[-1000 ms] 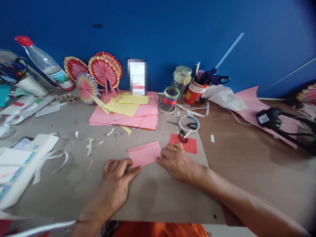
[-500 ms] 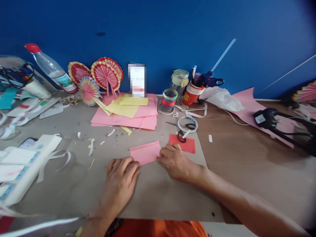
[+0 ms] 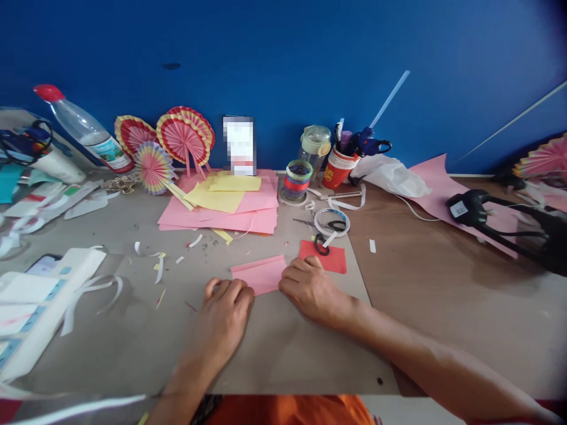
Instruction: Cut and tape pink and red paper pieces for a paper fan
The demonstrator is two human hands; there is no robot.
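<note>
Two hands on small pink paper, lower center

Orange garment (image 3: 287, 410) at bottom edge. Left hand (image 3: 228, 310), lower center-left: fingers curled, tips at the paper's left end. Right hand (image 3: 312, 289), just right of center: fingers bunched, tips at its right end. Can't tell for either whether thumb and fingers pinch the sheet or only press it. Pink paper (image 3: 261, 276) lies between them on the gray tabletop (image 3: 283, 354), narrow folded band along its upper edge.

Red paper (image 3: 334, 260) just beyond right hand, black scissors handle (image 3: 322, 245) over its upper edge. White tape roll (image 3: 348, 224) lies across the scissors. Farther, center: pink sheets (image 3: 261, 221), yellow sheets (image 3: 217, 198) on top. Behind, upper left: pleated paper fans (image 3: 183, 137), tilted red-capped bottle (image 3: 88, 130). Right of center: red paper cup (image 3: 339, 168) with pens. Blue wall (image 3: 283, 59) across top.
</note>
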